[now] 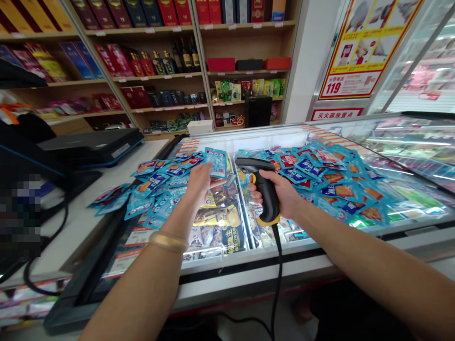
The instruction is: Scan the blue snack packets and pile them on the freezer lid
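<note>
My left hand (201, 179) grips a small blue snack packet (216, 162), its printed back turned up toward me. In my right hand (280, 192) is a black and yellow barcode scanner (267, 193), held upright by its handle with the head toward the packet. A cable (278, 265) hangs from the bottom of the grip. To the left lies a loose pile of similar blue packets (156, 182). Another heap of blue packets (336, 177), some showing red or dark blue labels, spreads to the right of the scanner. Both heaps rest on the glass top of a chest freezer.
Wrapped frozen goods (216, 225) show through the freezer glass. A counter (83, 208) with a black scale-like device (94, 144) and cables stands at the left. Shelves (149, 78) of boxes and bottles line the back. A safety poster (366, 47) hangs on the right.
</note>
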The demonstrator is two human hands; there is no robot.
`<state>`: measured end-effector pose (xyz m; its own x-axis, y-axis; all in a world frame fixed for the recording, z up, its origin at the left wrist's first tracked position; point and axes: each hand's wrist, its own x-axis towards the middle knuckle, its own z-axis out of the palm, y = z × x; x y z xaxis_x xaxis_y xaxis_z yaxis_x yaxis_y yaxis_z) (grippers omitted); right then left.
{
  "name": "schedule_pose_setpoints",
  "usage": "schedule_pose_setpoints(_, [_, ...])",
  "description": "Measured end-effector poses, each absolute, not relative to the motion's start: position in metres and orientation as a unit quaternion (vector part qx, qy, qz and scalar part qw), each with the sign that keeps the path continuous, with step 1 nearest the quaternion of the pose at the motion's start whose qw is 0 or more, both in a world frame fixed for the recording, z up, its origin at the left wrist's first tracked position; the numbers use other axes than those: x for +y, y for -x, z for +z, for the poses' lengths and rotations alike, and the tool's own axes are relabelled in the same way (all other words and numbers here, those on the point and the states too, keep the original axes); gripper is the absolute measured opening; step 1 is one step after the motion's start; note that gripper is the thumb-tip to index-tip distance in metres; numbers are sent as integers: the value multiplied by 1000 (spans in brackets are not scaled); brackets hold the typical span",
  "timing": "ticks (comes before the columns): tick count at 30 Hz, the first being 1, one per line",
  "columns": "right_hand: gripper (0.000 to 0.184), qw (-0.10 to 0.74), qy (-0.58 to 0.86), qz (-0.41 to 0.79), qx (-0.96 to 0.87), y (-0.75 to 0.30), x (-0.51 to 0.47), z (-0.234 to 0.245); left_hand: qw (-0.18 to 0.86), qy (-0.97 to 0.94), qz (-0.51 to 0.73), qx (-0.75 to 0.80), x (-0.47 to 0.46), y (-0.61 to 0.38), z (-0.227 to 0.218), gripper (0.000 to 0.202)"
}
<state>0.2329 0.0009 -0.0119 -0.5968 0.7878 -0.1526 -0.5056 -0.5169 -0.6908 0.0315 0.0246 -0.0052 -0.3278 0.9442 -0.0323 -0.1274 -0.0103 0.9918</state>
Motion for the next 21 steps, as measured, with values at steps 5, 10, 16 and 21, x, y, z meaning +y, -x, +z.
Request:
schedule_pose_setpoints(5, [16, 354, 245, 841, -328, -232, -1, -13, 459, -370, 605, 534, 22, -34, -3, 13])
schedule_pose_setpoints(10, [19, 342, 227, 841, -353, -232, 1, -18, 457, -380, 598, 539, 21, -35, -4, 12])
schedule_pose_setpoints(16, [20, 337, 238, 844, -343, -232, 2, -20, 457, -376, 597, 541, 20, -37, -4, 12])
schedule_pose_setpoints(21, [17, 371, 230, 842, -317, -233, -2, -9, 433, -412, 594, 538, 20, -40, -5, 17])
